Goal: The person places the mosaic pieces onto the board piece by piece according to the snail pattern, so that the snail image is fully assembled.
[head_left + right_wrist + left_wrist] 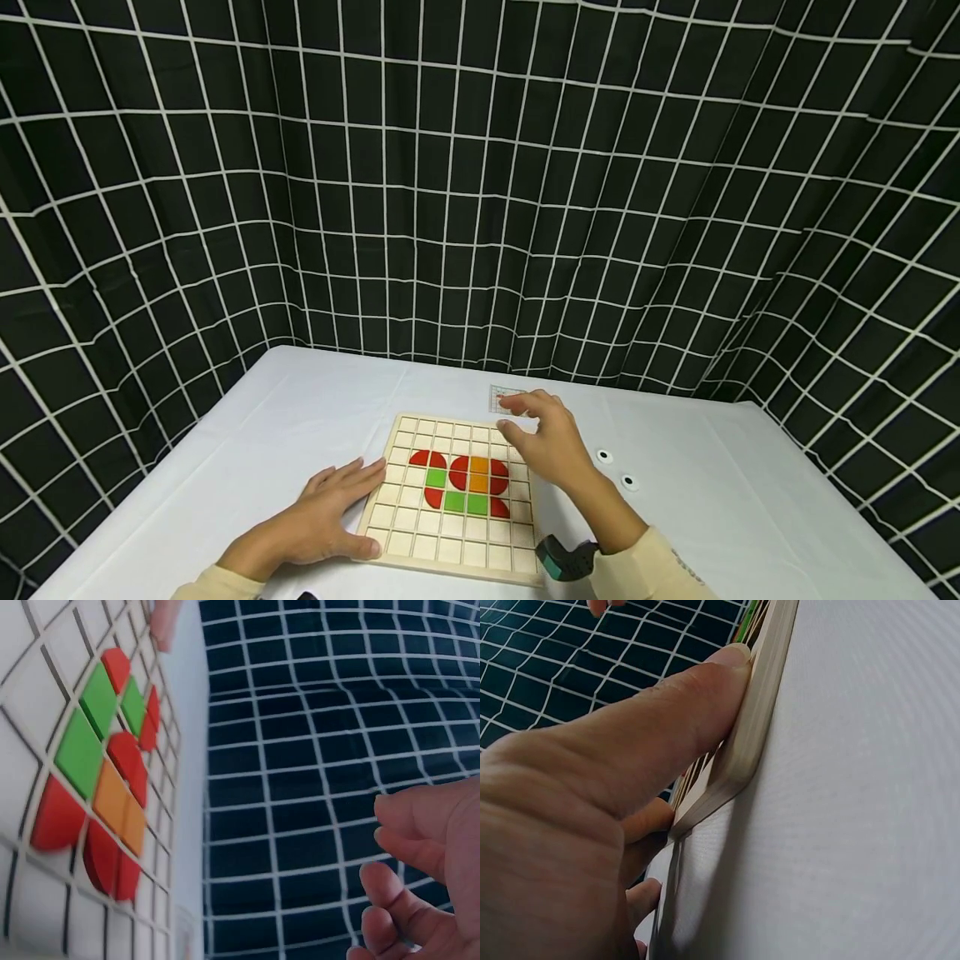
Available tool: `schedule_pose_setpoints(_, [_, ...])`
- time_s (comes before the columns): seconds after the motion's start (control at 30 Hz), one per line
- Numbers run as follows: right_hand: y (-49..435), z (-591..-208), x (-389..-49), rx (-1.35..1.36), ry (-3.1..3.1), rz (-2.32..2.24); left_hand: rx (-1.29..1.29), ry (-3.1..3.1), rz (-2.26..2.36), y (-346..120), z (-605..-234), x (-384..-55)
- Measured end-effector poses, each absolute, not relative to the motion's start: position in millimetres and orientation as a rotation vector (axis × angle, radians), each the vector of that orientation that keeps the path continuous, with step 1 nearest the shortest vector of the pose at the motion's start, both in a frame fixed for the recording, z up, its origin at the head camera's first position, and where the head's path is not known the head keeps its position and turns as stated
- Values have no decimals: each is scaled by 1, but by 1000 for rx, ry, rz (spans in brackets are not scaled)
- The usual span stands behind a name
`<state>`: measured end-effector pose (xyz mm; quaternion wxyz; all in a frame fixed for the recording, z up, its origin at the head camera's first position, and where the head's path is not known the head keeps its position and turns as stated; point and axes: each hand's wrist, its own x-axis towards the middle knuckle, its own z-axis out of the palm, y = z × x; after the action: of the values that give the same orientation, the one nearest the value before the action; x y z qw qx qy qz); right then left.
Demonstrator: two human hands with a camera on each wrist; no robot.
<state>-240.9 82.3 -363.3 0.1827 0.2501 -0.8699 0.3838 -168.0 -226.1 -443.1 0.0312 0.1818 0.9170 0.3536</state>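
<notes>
A wooden grid board lies on the white table with red, green and orange tiles in its middle cells. Spread along its left side is my left hand, the thumb pressing on the near left corner and the fingertips touching the left rim. My right hand hovers over the far right corner, thumb and fingers apart with nothing between them. Green tiles, orange tiles and rounded red tiles sit in the grid in the right wrist view.
Behind the board lies a small printed card, partly covered by my right hand. Two white discs with black dots, one nearer and one farther, lie right of the board. A black curtain with white grid lines surrounds the table.
</notes>
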Motion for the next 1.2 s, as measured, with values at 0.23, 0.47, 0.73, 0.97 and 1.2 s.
schedule_pose_setpoints(0.23, [122, -358, -232, 677, -2364, 1005, 578, 2817, 1079, -225, -445, -169])
schedule_pose_setpoints(0.47, [162, -351, -226, 654, -2313, 993, 567, 2839, 1066, -222, -444, -170])
schedule_pose_setpoints(0.73, [207, -358, -230, 632, -2304, 983, 558, 2840, 1054, -224, -441, -171])
schedule_pose_setpoints(0.97, [232, -380, -236, 581, -2309, 1035, 568, 2843, 1053, -226, -441, -171])
schedule_pose_setpoints(1.2, [252, -408, -242, 474, -2372, 1082, 537, 2844, 1054, -226, -443, -169])
